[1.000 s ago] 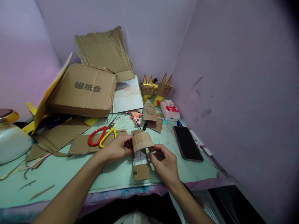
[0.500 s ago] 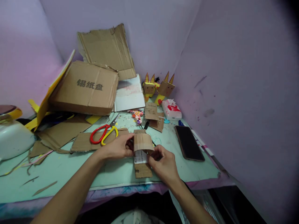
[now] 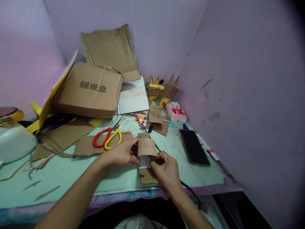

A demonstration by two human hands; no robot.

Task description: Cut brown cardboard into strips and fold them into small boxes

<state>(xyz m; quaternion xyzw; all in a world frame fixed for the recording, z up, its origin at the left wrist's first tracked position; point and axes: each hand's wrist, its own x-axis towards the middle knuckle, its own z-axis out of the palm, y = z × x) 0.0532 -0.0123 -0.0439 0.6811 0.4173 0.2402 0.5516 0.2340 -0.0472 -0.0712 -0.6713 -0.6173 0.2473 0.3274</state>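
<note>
A curved cardboard strip [image 3: 147, 147] arches over a flat cardboard piece [image 3: 148, 176] that lies near the table's front edge. My left hand [image 3: 125, 152] is closed on the strip's left side, thumb low by its bottom edge. At the lower right edge of the strip, my right hand [image 3: 165, 167] pinches it with thumb and forefinger. Printed white paper shows on the flat piece under the arch. Scissors [image 3: 110, 136] with one red and one yellow handle lie just beyond my left hand, on another cardboard strip [image 3: 87, 147].
A cardboard box [image 3: 88, 92] and sheets lean at the back left. A phone [image 3: 194, 147] lies on the right, with a tissue pack [image 3: 175, 113] behind it. Cardboard figures [image 3: 170, 90] stand by the wall. A glue gun [image 3: 141, 119] with patterned covering lies mid-table; its black cable runs forward.
My right fingers have closed in slightly at the strip's lower right edge, and the flat cardboard has turned a little. The whole view has shifted slightly.
</note>
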